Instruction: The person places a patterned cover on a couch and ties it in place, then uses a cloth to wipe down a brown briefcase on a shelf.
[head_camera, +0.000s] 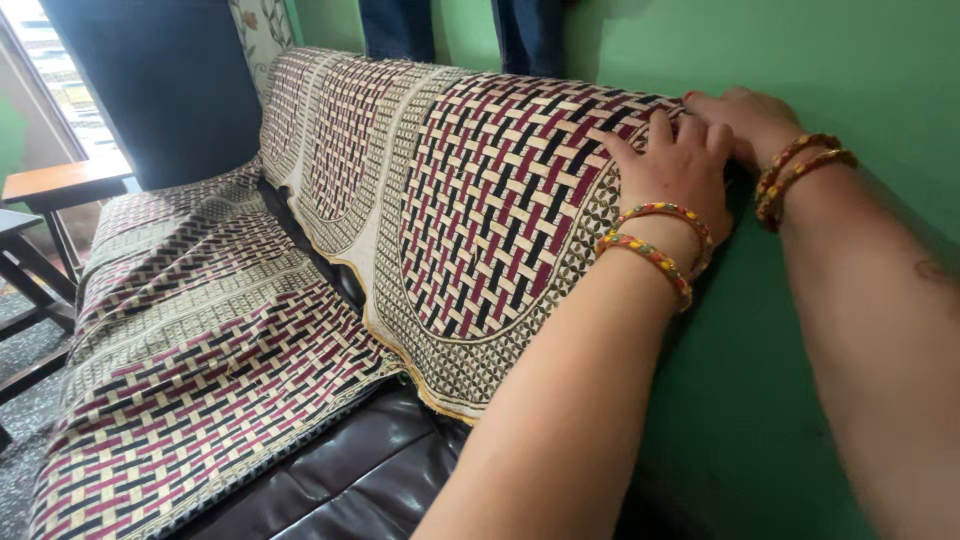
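From the head view, both arms reach forward to the top right corner of a sofa backrest that stands against a green wall (800, 330). The left hand (678, 165) lies flat on the woven cover (490, 200), fingers spread and pressing on the cloth near its upper right edge; its grip is released, palm down, closed on nothing. Two beaded bangles (655, 240) circle that wrist. The right hand (740, 120) sits just behind the left, at the very top of the backrest where the cover meets the wall. Its fingers curl over the edge of the cloth, but whether they pinch it cannot be told, as the left hand hides part of them. This wrist wears similar bangles (795, 170).

The cover, patterned in maroon, black and cream basket weave, drapes down the backrest. A second patterned cloth (190, 350) lies over the seat, leaving dark brown leather cushion (340, 480) bare at the front. A wooden table (60, 185) stands at the far left beside a window.
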